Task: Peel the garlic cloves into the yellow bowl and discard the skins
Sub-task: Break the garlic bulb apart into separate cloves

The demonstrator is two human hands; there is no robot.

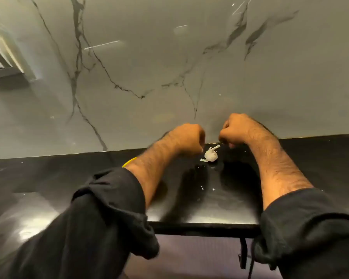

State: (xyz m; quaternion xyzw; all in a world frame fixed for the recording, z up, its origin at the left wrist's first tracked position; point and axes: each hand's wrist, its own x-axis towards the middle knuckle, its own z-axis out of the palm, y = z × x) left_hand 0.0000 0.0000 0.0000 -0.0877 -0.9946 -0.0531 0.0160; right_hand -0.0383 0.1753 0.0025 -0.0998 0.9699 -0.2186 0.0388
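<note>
Closest to the camera are two rolled-up black sleeves [101, 214], one on each arm. Under them runs the front edge of a shiny black stone counter [189, 210] with light spots glinting on it. A thin curved yellow rim [129, 162] peeks out from behind the left arm; the rest is hidden. Farther on, a small white garlic bulb with papery skin [211, 155] lies on the counter, with a loose bit of skin beside it. The left hand [189, 137] and the right hand [233, 130] hover just above it, one on each side, not touching it. Both have their fingers curled in tight, and I cannot tell if they hold anything. Behind the counter rises a glossy grey marble wall with dark veins [149, 67].
</note>
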